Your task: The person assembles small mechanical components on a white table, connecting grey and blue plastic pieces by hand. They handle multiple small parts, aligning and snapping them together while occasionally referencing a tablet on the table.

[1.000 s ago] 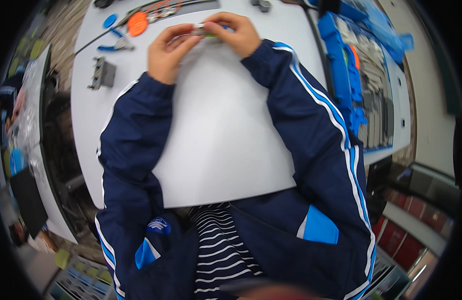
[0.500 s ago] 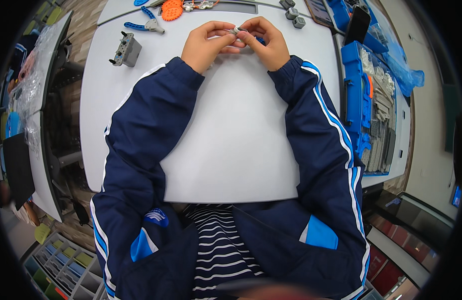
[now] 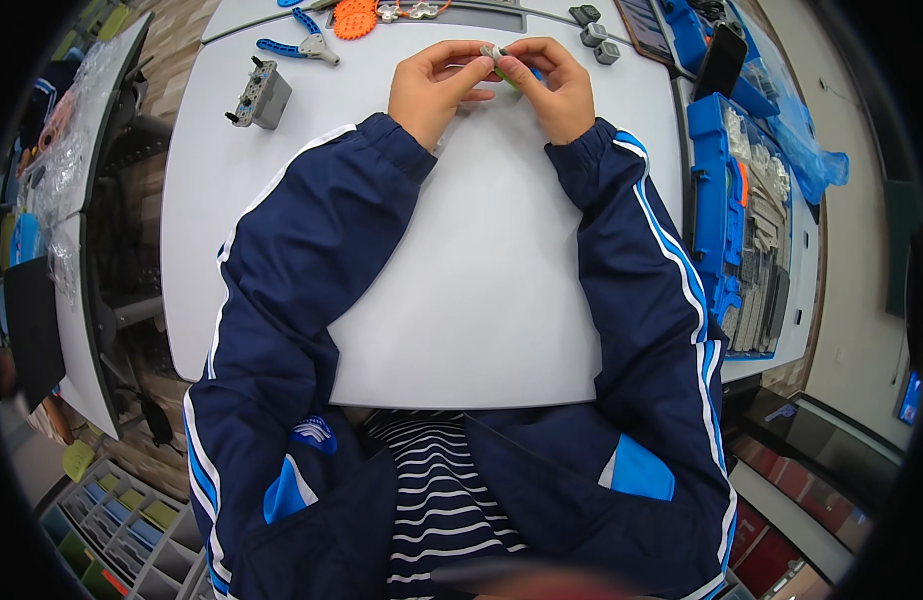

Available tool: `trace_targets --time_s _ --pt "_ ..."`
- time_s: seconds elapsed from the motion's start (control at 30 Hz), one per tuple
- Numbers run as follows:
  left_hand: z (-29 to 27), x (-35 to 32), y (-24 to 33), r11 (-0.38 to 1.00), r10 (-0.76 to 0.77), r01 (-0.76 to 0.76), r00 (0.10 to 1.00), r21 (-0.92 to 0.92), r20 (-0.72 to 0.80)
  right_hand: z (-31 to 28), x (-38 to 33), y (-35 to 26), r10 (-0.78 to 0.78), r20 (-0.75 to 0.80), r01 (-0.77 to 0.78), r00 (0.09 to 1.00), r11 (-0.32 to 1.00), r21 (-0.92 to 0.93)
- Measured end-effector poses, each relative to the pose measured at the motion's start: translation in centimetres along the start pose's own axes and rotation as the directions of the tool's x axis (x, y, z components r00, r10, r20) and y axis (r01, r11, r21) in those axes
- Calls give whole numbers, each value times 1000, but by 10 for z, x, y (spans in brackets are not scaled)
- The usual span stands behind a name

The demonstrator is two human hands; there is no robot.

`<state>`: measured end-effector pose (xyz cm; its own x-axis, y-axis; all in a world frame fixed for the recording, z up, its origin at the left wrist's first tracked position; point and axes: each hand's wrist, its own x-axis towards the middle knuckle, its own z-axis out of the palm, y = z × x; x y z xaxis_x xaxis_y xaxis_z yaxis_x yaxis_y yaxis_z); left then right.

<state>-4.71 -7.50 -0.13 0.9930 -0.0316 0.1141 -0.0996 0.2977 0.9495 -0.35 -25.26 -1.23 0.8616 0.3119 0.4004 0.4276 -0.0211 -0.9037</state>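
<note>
Both hands meet above the far part of the white table (image 3: 481,270). Between their fingertips is a small whitish-grey piece (image 3: 493,54), mostly covered, so its exact kind cannot be made out. My left hand (image 3: 428,90) pinches it with thumb and forefinger, the other fingers curled beneath. From the other side, my right hand (image 3: 557,92) grips it with thumb and bent fingers. A sliver of green shows just under the right thumb. To the left stands a grey block with black pegs (image 3: 266,97), apart from both hands.
Blue-handled pliers (image 3: 309,46) lie at the far left, near an orange toothed wheel (image 3: 354,18). Small grey cubes (image 3: 594,36) sit at the far right, close to a tablet (image 3: 643,30). Along the right edge, a blue case (image 3: 714,200) holds many grey building parts; a phone (image 3: 719,62) rests behind it.
My hands have shifted a little to the right, still pinching the small piece. A bit of green now shows by the right thumb. The far tabletop items also appear slightly farther right.
</note>
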Motion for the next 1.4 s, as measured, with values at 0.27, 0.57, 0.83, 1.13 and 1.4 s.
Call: trace_targets --time_s 0.27,0.57,0.83,1.13,1.4 --pt "-3 0 -2 998 7 -7 1000 58 5 -6 1 0 -137 -5 132 991 963 -237" --pt "-3 0 -6 995 8 -8 1000 103 -2 1 -4 -5 -37 -133 19 990 991 -132" --pt "-5 1 -10 994 17 -19 1000 110 17 7 -6 -15 -226 -61 165 972 846 -507" --pt "-2 1 -8 991 58 -57 998 118 -1 11 -7 -24 -246 -70 174 967 831 -528" --pt "0 -5 1 986 31 -31 1000 165 -2 6 -4 -13 -39 -20 34 999 981 -192"
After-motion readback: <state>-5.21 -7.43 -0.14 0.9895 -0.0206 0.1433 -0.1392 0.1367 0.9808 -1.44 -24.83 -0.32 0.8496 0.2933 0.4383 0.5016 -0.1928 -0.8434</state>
